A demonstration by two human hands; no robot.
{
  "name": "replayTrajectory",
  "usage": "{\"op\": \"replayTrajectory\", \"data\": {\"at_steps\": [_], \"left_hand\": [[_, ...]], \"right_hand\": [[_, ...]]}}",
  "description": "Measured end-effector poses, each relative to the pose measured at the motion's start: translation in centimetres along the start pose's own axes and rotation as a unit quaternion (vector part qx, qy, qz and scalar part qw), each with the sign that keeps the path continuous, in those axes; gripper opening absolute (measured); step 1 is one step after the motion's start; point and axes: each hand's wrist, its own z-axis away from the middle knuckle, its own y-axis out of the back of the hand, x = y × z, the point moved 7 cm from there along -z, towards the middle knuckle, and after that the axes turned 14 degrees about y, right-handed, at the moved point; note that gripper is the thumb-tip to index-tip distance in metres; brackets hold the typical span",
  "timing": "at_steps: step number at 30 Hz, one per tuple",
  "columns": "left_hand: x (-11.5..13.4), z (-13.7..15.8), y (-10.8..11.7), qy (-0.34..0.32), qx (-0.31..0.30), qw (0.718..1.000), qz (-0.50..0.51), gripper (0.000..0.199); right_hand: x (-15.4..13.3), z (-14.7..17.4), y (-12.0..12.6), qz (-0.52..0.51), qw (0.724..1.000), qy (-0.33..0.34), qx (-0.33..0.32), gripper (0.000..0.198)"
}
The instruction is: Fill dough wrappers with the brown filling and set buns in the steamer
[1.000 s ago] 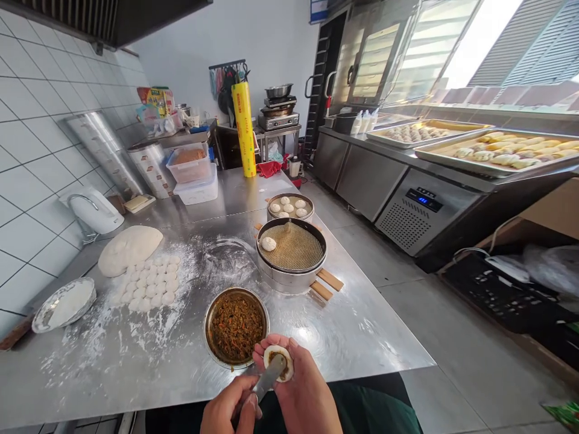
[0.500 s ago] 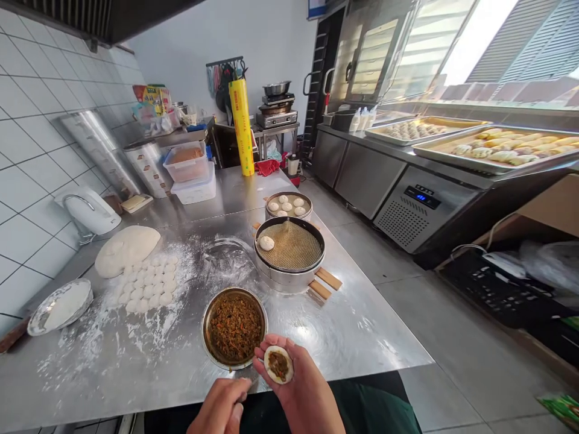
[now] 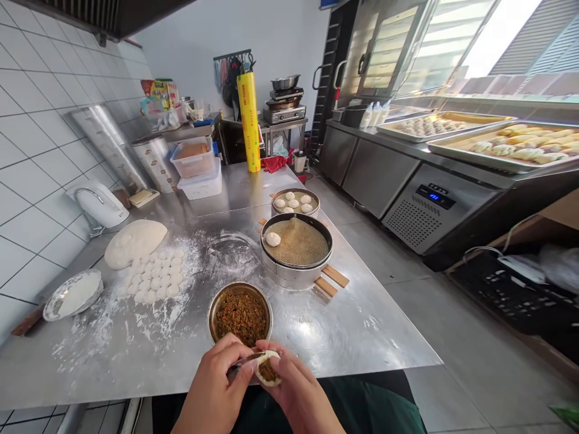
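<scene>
My right hand point(image 3: 296, 380) cups a round dough wrapper point(image 3: 262, 364) with brown filling point(image 3: 268, 369) on it, its thumb over the near edge. Close beside it, my left hand point(image 3: 221, 380) is closed around a thin metal spatula point(image 3: 248, 360), mostly hidden by the fingers. The spatula's end meets the wrapper's upper edge. Just beyond both hands stands a metal bowl point(image 3: 211, 319) of chopped brown filling point(image 3: 242, 313). Farther off, a round steamer point(image 3: 294, 274) lined with mesh holds one bun point(image 3: 273, 239).
Behind it, a second steamer point(image 3: 296, 211) holds several buns. Small dough pieces point(image 3: 156, 277) lie on flour at left, near a large dough slab point(image 3: 136, 241) and a flour bowl point(image 3: 72, 295). Wooden strips point(image 3: 335, 276) jut from under the near steamer. The table's edge runs along the right.
My left hand has moved up and right to the wrapper, bringing the spatula against it. My right hand has drawn slightly left, its thumb folding over the wrapper. The view has shifted a little.
</scene>
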Motion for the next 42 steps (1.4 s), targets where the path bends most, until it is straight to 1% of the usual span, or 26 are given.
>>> {"op": "replayTrajectory", "data": {"at_steps": [1, 3, 7, 9, 11, 13, 16, 20, 24, 28, 32, 35, 38, 40, 42], "left_hand": [[0.1, 0.2, 0.0, -0.009, 0.002, 1.0, 0.001, 0.019], [0.3, 0.4, -0.1, -0.023, -0.001, 1.0, -0.007, 0.019], [0.8, 0.7, 0.0, -0.054, 0.025, 0.996, -0.065, 0.024], [1.2, 0.8, 0.0, -0.083, 0.041, 0.991, -0.092, 0.024], [1.6, 1.0, -0.1, -0.113, 0.049, 0.985, -0.119, 0.024], [1.9, 1.1, -0.1, -0.14, 0.052, 0.979, -0.138, 0.025], [2.0, 1.3, -0.3, -0.167, 0.04, 0.972, -0.161, 0.026], [2.0, 1.1, -0.5, -0.174, 0.034, 0.965, -0.191, 0.025], [2.1, 1.0, -0.8, -0.201, 0.035, 0.957, -0.205, 0.025], [2.0, 0.9, -0.9, -0.205, 0.036, 0.952, -0.225, 0.023], [2.1, 0.8, -1.1, -0.215, 0.028, 0.95, -0.223, 0.023], [2.0, 0.7, -1.3, -0.217, 0.034, 0.946, -0.239, 0.021], [1.8, 0.7, -1.4, -0.209, 0.035, 0.946, -0.245, 0.022], [1.8, 0.7, -1.5, -0.211, 0.023, 0.949, -0.232, 0.022], [1.8, 0.6, -1.2, -0.206, 0.019, 0.954, -0.217, 0.024]], "right_hand": [[0.0, 0.0, -0.2, -0.003, 1.0, -0.001, -0.021, 0.037], [0.1, 0.0, -0.5, 0.004, 0.998, 0.0, -0.06, 0.035], [0.0, -0.3, -0.1, 0.096, 0.991, 0.048, -0.076, 0.037], [0.0, -0.2, -0.1, 0.13, 0.984, 0.068, -0.101, 0.036], [0.3, -0.1, 0.0, 0.149, 0.979, 0.072, -0.121, 0.036], [0.6, -0.1, 0.4, 0.166, 0.976, 0.075, -0.121, 0.039], [0.7, 0.0, 0.8, 0.193, 0.97, 0.095, -0.113, 0.048], [0.3, -0.1, 0.2, 0.205, 0.965, 0.097, -0.132, 0.052], [-0.2, -0.1, -0.5, 0.244, 0.95, 0.095, -0.168, 0.053], [-0.3, -0.1, -0.3, 0.295, 0.933, 0.094, -0.185, 0.058], [0.1, -0.4, 0.0, 0.333, 0.914, 0.089, -0.215, 0.061], [-0.1, -0.7, 0.4, 0.352, 0.903, 0.103, -0.222, 0.067], [-0.4, -0.8, 0.5, 0.381, 0.887, 0.097, -0.242, 0.064], [-0.8, -0.7, 0.3, 0.375, 0.886, 0.087, -0.257, 0.069], [-1.3, -0.7, 0.0, 0.342, 0.901, 0.075, -0.258, 0.077]]}}
